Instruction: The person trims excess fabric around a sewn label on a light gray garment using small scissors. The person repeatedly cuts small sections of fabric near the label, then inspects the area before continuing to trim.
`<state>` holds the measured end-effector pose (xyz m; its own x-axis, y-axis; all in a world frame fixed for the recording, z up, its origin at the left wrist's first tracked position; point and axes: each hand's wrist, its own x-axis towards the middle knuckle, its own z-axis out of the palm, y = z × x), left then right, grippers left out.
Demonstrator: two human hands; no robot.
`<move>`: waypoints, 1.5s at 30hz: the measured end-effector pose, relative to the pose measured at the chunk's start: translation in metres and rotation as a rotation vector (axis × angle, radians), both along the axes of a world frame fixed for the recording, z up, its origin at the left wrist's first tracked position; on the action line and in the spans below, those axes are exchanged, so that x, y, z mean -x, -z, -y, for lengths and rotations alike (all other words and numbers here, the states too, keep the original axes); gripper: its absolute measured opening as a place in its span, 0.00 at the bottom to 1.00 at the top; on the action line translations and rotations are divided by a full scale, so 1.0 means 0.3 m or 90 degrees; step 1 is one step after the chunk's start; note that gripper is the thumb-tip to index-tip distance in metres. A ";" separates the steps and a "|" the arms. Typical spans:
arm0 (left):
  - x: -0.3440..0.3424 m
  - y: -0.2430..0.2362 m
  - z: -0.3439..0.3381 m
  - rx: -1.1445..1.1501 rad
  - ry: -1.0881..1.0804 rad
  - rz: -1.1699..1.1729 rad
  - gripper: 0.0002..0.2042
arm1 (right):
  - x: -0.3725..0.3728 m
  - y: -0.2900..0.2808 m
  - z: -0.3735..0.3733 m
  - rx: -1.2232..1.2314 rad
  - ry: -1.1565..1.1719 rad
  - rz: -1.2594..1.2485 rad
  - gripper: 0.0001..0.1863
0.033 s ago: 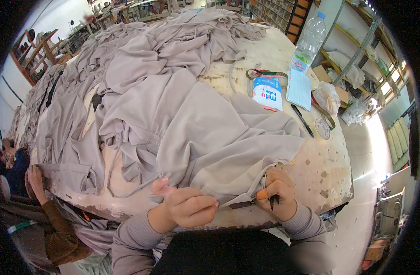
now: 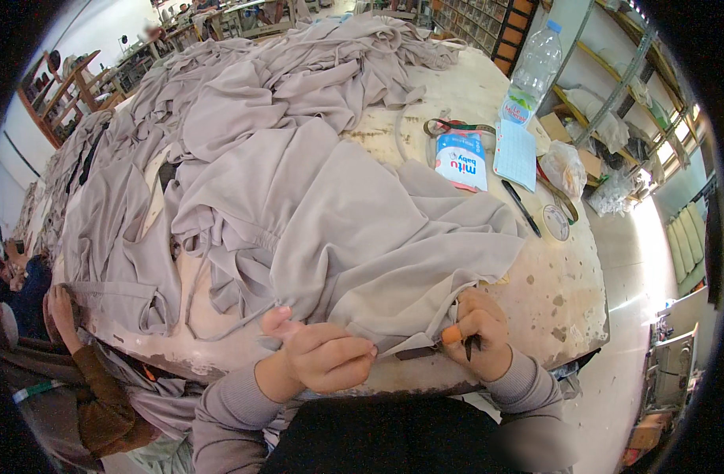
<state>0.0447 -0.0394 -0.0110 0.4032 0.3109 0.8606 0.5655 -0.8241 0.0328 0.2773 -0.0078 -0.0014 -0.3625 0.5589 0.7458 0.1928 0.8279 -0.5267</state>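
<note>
At the near table edge my left hand (image 2: 326, 355) has its fingers curled on the edge of a grey garment (image 2: 315, 221), thumb raised. My right hand (image 2: 484, 332) is closed on small snips (image 2: 473, 344) with orange and black parts, beside a pale folded hem strip (image 2: 405, 343) of the same garment. The fabric lies in loose folds across the table, and its near edge runs between my two hands. The snips' blades are partly hidden by my fingers.
More grey garments (image 2: 141, 213) cover the table (image 2: 551, 292). At right are a water bottle (image 2: 536, 67), white-blue pack (image 2: 457, 162), notepad (image 2: 516, 154), pen (image 2: 520, 205), tape roll (image 2: 555, 223) and measuring tape (image 2: 449, 125). A co-worker's hand (image 2: 62, 312) touches fabric at left. Shelves (image 2: 607, 79) stand beyond.
</note>
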 end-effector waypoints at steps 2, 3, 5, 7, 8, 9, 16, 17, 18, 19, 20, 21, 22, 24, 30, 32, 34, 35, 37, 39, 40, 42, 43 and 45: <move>-0.008 -0.009 -0.026 0.036 -0.014 -0.002 0.07 | 0.021 -0.003 -0.008 0.005 0.057 -0.023 0.10; -0.017 -0.014 -0.041 0.087 -0.022 0.006 0.06 | 0.031 -0.007 -0.005 0.092 0.060 -0.069 0.10; -0.036 -0.024 -0.070 0.244 0.022 0.044 0.05 | 0.043 -0.015 -0.005 0.219 0.026 -0.165 0.12; -0.054 -0.032 -0.087 0.497 0.106 0.114 0.05 | 0.041 -0.021 -0.010 0.203 -0.028 -0.004 0.17; -0.058 -0.035 -0.093 0.604 0.157 0.125 0.05 | 0.036 -0.023 -0.016 0.218 -0.068 0.117 0.19; -0.059 -0.039 -0.088 0.754 0.188 0.144 0.05 | 0.027 -0.025 -0.013 0.317 -0.036 0.103 0.19; 0.024 -0.034 -0.124 1.118 0.361 0.333 0.09 | -0.045 -0.022 -0.064 0.702 0.049 -0.359 0.16; 0.038 -0.034 -0.128 1.095 0.358 0.361 0.09 | -0.053 -0.025 -0.070 0.698 0.035 -0.419 0.15; 0.049 -0.034 -0.131 1.075 0.346 0.381 0.09 | -0.059 -0.029 -0.076 0.683 0.045 -0.453 0.14; 0.056 -0.034 -0.136 1.053 0.334 0.400 0.09 | -0.064 -0.033 -0.081 0.672 0.045 -0.486 0.13; 0.060 -0.035 -0.138 1.042 0.331 0.409 0.08 | -0.068 -0.038 -0.085 0.654 0.028 -0.528 0.13; 0.063 -0.036 -0.140 1.030 0.326 0.419 0.08 | -0.069 -0.041 -0.087 0.658 0.052 -0.530 0.13; 0.063 -0.038 -0.140 1.015 0.316 0.430 0.08 | -0.069 -0.044 -0.089 0.657 0.059 -0.541 0.13; 0.060 -0.041 -0.140 1.012 0.313 0.428 0.07 | -0.067 -0.046 -0.090 0.645 0.053 -0.561 0.13; 0.051 -0.046 -0.133 0.993 0.273 0.404 0.07 | -0.077 -0.029 -0.081 0.577 0.059 -0.569 0.13; 0.047 -0.049 -0.128 0.989 0.262 0.396 0.08 | -0.081 -0.022 -0.080 0.555 0.075 -0.576 0.13; 0.046 -0.055 -0.123 0.992 0.243 0.379 0.08 | -0.083 -0.019 -0.081 0.549 0.102 -0.552 0.17; 0.046 -0.059 -0.122 0.982 0.242 0.365 0.08 | -0.083 -0.018 -0.083 0.545 0.115 -0.538 0.19; 0.050 -0.066 -0.125 0.962 0.241 0.338 0.09 | -0.080 -0.022 -0.085 0.527 0.132 -0.570 0.19; 0.059 -0.073 -0.129 0.944 0.224 0.301 0.10 | -0.078 -0.030 -0.087 0.503 0.144 -0.598 0.18; 0.063 -0.074 -0.131 0.941 0.220 0.282 0.10 | -0.081 -0.035 -0.086 0.490 0.147 -0.611 0.17; 0.068 -0.071 -0.134 0.913 0.194 0.253 0.11 | -0.086 -0.042 -0.090 0.467 0.151 -0.615 0.16; 0.068 -0.066 -0.134 0.901 0.187 0.246 0.11 | -0.091 -0.043 -0.094 0.459 0.153 -0.607 0.15; 0.060 -0.051 -0.140 0.884 0.128 0.234 0.10 | -0.099 -0.038 -0.108 0.459 0.151 -0.592 0.16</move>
